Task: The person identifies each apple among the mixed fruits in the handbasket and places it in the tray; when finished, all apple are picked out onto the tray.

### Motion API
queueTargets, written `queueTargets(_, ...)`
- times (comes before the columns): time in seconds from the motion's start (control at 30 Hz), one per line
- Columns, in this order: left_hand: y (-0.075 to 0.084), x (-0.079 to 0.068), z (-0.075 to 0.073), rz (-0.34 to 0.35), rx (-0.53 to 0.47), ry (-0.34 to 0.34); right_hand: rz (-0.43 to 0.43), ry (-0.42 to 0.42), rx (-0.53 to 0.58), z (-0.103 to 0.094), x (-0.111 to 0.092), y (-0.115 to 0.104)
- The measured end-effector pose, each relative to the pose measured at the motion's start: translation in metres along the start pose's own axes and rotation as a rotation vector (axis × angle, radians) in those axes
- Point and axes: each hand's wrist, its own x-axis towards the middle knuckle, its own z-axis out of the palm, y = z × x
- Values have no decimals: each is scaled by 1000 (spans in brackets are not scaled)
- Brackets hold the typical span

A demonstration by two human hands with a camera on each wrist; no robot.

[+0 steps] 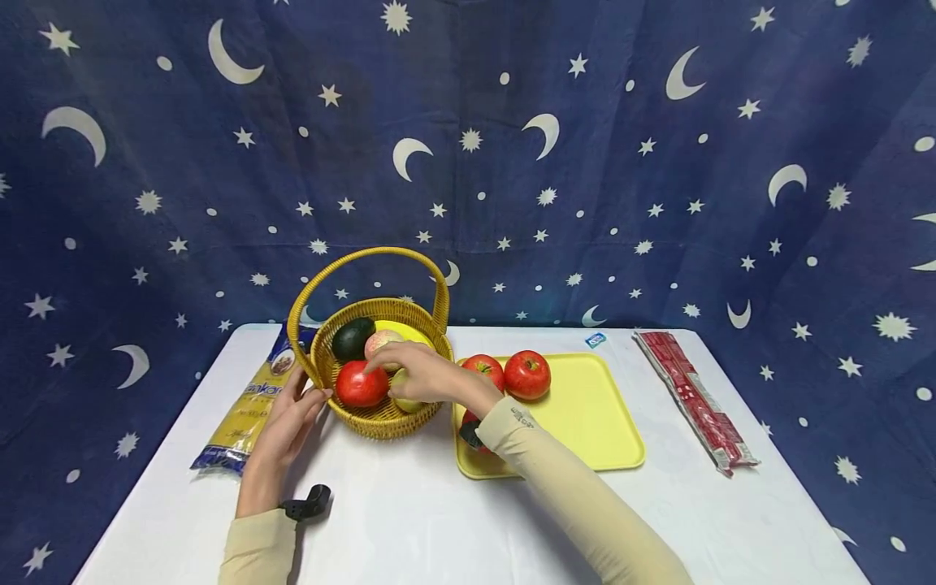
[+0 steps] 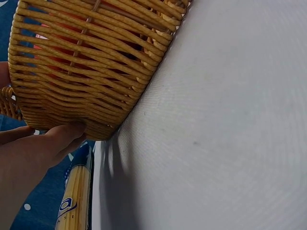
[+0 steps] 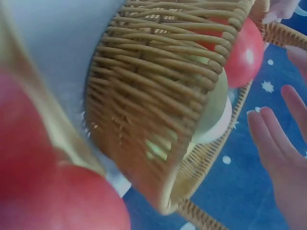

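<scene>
A round wicker basket (image 1: 380, 426) with a tall handle stands on the table, holding fruit. My left hand (image 1: 288, 418) grips its left side, thumb at the rim and fingers against the woven outer wall (image 2: 91, 96). Inside lie a shiny red fruit (image 1: 361, 384), a dark green avocado (image 1: 353, 339), a pinkish peach-like fruit (image 1: 380, 342), a yellow fruit (image 1: 409, 331) and a yellow-green fruit (image 1: 406, 392), partly covered by my right hand. My right hand (image 1: 420, 371) hovers over the basket, its fingers (image 3: 269, 136) apart and nothing between them in the right wrist view.
Right of the basket lies a yellow tray (image 1: 585, 414) with red apples (image 1: 527, 374) and a red-and-dark item (image 1: 470, 432) partly behind my right sleeve. A spaghetti pack (image 1: 252, 402) lies left. A long red packet (image 1: 695, 398) and a small blue-white packet (image 1: 595, 340) lie right.
</scene>
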Motion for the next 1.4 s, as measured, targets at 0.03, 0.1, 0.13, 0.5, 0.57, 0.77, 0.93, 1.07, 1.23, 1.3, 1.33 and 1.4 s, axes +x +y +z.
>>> queueTargets(0.03,0,1,0,-8,2,6,3,-17,-1,1,4,0)
queueTargets(0.1,0,2,2,-24,7,16,15,-52,-19,3,12,0)
queueTargets(0.13,1,3,2,-30,10,18,17,-68,-29,5,15,1)
queueTargets(0.5,-3,6,6,-17,-8,2,41,-213,-99,18,34,6)
queueTargets(0.57,-3,6,6,-11,-7,2,47,-228,-106,19,34,5)
queueTargets(0.77,-2,6,4,0,-13,-2,133,-195,-117,23,35,1)
queueTargets(0.93,-2,7,2,2,-12,7,205,-159,-180,27,37,0)
queueTargets(1.07,-2,6,1,1,-16,11,252,-166,-232,31,39,-2)
queueTargets(1.23,-3,6,0,1,-13,18,208,-138,-278,37,44,-2)
queueTargets(1.3,-2,6,0,0,-14,20,189,-136,-288,39,45,-2)
queueTargets(1.33,-2,6,0,-3,-14,22,188,-138,-292,40,46,-3)
queueTargets(1.4,-3,6,-1,-9,-16,25,179,-142,-312,42,46,-3)
